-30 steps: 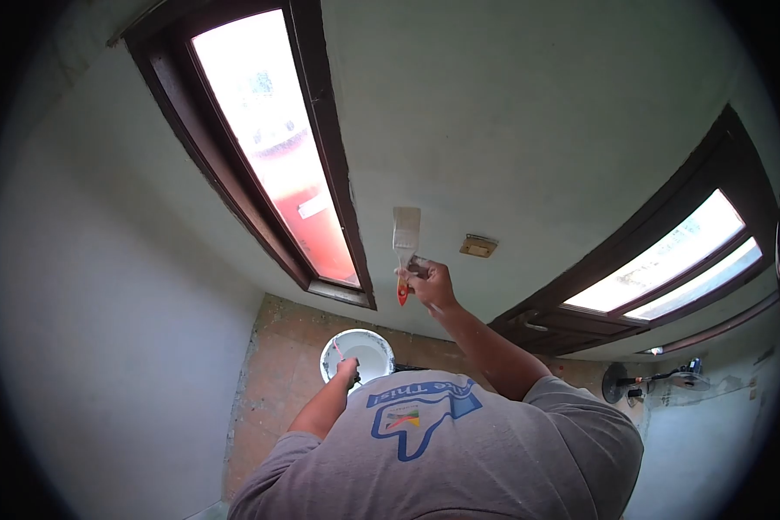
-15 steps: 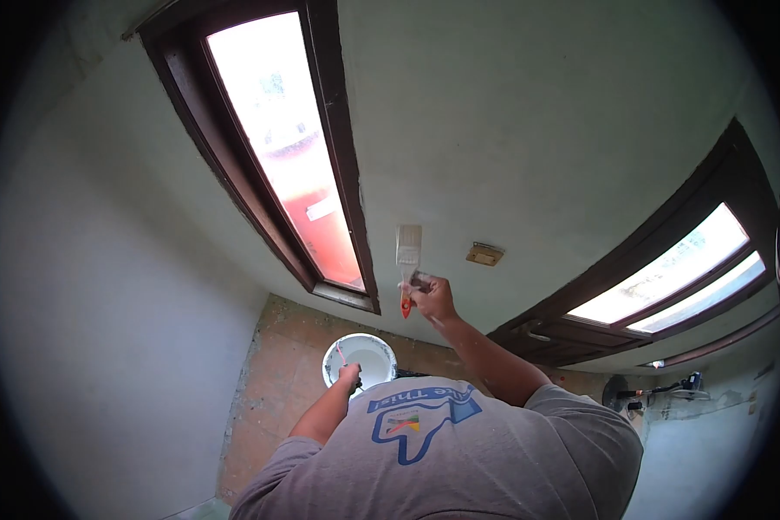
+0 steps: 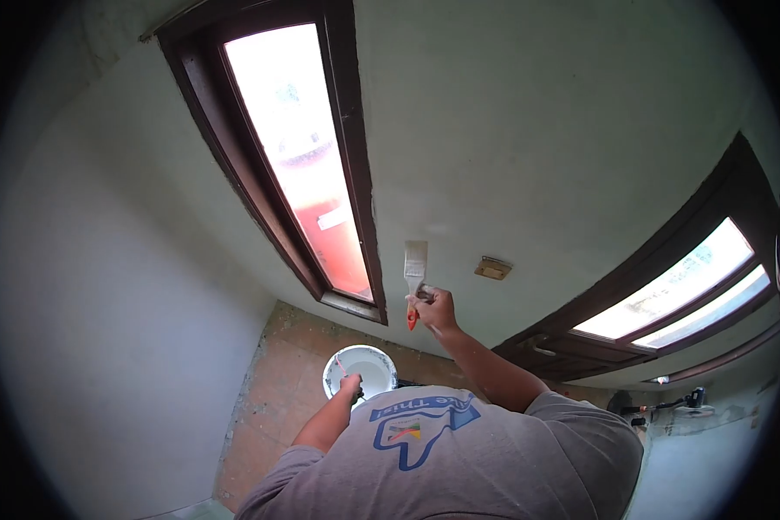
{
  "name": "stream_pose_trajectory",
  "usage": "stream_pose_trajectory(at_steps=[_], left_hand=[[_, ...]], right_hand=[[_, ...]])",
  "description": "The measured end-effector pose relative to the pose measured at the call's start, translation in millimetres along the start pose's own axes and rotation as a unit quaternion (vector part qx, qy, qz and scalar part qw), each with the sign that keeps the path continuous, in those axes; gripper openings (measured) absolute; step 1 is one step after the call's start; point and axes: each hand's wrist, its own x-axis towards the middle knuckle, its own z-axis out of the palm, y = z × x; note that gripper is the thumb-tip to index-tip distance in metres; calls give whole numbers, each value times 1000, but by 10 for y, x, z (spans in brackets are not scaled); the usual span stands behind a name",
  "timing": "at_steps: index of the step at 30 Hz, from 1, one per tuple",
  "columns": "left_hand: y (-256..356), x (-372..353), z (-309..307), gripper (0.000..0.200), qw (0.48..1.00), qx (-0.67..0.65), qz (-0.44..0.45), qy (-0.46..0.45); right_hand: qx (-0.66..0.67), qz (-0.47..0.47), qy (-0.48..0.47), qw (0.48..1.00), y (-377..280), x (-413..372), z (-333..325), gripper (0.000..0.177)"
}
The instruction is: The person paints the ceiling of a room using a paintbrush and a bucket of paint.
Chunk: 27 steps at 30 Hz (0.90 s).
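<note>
White bristles, broad and flat-ended, top the paintbrush near the centre of the frame; its orange-red handle points down. The right hand has its grip closed around the handle, the skin smudged pale. The bristles lie over the smooth, pale green-grey wall, though whether they touch it cannot be told.

Lower, left of centre, a round white plastic bucket with a dark-speckled rim stands above the tiled, orange-brown floor. The left hand is closed at its near left side, by a thin pinkish strip; exactly what that grip holds is unclear.

A dark brown frame surrounds the long glass window at upper left. Right of the brush sits a small, yellowish rectangular plate. Grey cloth with a blue print forms the shirt at the bottom.
</note>
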Motion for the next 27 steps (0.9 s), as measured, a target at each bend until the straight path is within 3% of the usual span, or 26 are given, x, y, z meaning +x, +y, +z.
stream_pose_trajectory(at_steps=[2,4,5,7,8,10,12,14,15,17,18,20,23,24,27], left_hand=[[17,-19,-17,31,1000,-8,-4,0],[18,-1,-3,26,1000,-29,-5,1],[41,-45,1,22,1000,-23,-2,-3],[10,-25,-1,23,1000,-25,-4,-7],[22,-9,-7,23,1000,-27,-1,-12],[20,-9,0,23,1000,-20,-3,-6],[56,-2,-11,23,1000,-14,-4,0],[13,-15,-44,26,1000,-22,-2,-23],[-5,-23,-48,26,1000,-22,-2,-21],[15,-23,-35,27,1000,-13,-5,1],[18,-19,-45,27,1000,-14,-5,1],[-4,-2,-61,29,999,-31,1,-23],[24,-39,-35,29,999,-40,0,-25],[33,-53,-25,29,999,-39,-1,-26],[33,-75,-35,28,999,-27,-4,-23]], right_hand=[[-128,-184,-5,975,-395,59,42,16],[-83,-246,-27,965,-827,95,100,15],[-84,-243,-28,966,-878,182,132,15],[106,-173,-42,978,-858,345,183,14],[106,-174,-42,978,-798,336,187,14],[176,-49,-57,981,-519,289,185,14],[179,-22,-47,982,-211,213,197,14],[128,92,-16,987,20,129,186,13],[129,92,-17,987,-2,75,188,13],[66,-7,-62,996,-83,16,192,11],[65,-7,-63,996,-195,15,209,11],[64,-128,-79,987,-526,100,265,9],[119,-182,-65,974,-958,262,315,7],[118,-182,-64,974,-939,273,318,7],[138,-18,-67,988,-496,411,330,5]])
